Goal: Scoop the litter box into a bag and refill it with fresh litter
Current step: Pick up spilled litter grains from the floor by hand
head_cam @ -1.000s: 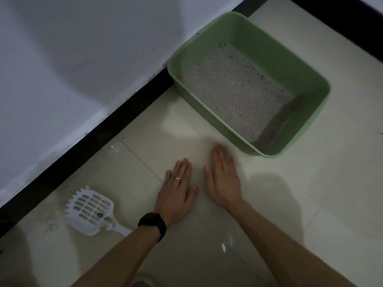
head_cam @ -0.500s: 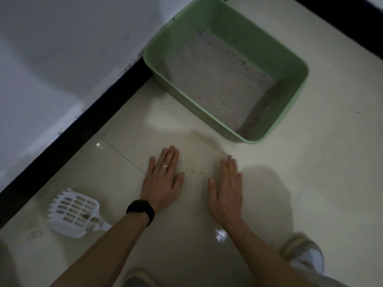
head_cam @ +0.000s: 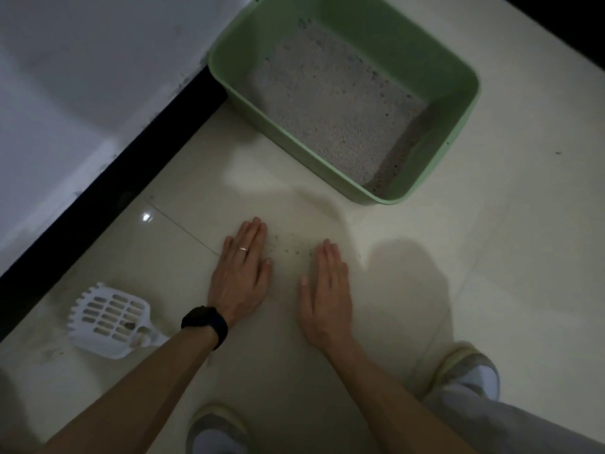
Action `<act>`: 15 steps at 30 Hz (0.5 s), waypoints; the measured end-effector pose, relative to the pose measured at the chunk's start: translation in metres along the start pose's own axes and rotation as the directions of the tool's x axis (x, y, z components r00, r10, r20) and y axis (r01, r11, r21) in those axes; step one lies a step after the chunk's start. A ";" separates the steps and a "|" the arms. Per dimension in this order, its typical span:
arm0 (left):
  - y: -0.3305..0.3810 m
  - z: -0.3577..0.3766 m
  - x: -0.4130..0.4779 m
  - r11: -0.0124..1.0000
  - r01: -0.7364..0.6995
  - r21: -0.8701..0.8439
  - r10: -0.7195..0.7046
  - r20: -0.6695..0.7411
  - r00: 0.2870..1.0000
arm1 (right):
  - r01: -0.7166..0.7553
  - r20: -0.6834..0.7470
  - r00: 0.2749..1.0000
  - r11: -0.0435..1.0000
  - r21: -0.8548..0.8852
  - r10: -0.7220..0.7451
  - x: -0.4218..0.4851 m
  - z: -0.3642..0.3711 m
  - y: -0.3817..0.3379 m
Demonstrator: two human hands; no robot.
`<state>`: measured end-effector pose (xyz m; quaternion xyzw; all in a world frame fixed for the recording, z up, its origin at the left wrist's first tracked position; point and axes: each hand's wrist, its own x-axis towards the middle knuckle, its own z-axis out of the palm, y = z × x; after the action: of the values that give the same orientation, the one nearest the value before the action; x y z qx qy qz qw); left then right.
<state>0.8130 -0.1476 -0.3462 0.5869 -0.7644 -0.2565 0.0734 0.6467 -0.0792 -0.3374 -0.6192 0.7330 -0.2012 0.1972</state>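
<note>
1. You are looking down at pale, glossy floor tiles. A white wall fills the upper left of the frame, and a black skirting strip runs diagonally below it.
2. The green litter box sits on the floor at the upper middle to upper right, one corner just beside the skirting. Grey litter covers its bottom and looks darker along the lower right side.
3. A few dark grains lie scattered on the tile below the box, between your hands.
4. Your left hand lies flat on the floor, palm down, fingers straight and together, holding nothing. It wears a ring, with a black watch at the wrist.
5. Your right hand lies flat the same way, apart from the left, holding nothing.
6. The white slotted scoop lies at the lower left, untouched, with its handle hidden behind your left forearm.
7. Your shoes show at the bottom edge.
</note>
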 end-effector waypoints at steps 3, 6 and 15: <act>-0.003 -0.001 -0.005 0.997 0.066 0.027 -0.066 0.013 0.998 | -0.239 -0.063 0.970 0.965 -0.106 0.234 -0.019 -0.006 0.026; 0.004 0.006 -0.010 0.995 0.091 0.038 -0.093 0.056 0.994 | -0.332 0.009 0.941 0.924 -0.189 0.340 -0.039 -0.001 0.032; 0.015 -0.004 -0.009 0.938 0.126 -0.322 -0.132 0.003 0.991 | -0.176 0.075 0.984 0.906 0.386 0.159 0.010 0.014 -0.042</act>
<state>0.8047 -0.1375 -0.3334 0.6182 -0.6717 -0.3764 0.1581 0.6874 -0.0964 -0.3272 -0.5064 0.7241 -0.3125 0.3486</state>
